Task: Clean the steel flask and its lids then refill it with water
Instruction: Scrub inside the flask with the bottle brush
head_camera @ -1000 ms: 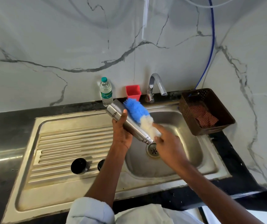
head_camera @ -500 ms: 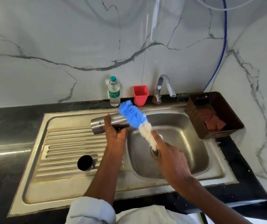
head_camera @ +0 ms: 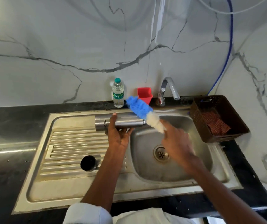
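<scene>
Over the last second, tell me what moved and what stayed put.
The left hand swung the steel flask from a downward tilt to level, mouth facing right. The right hand drew the brush clear of the mouth. Both hands kept their hold; the black lid stayed on the drainboard.

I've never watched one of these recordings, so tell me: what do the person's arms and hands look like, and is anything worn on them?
Both hands, left hand and right hand, are bare: no gloves, rings or watch visible. The forearms are bare too. A white sleeve is rolled up on the left arm.
</scene>
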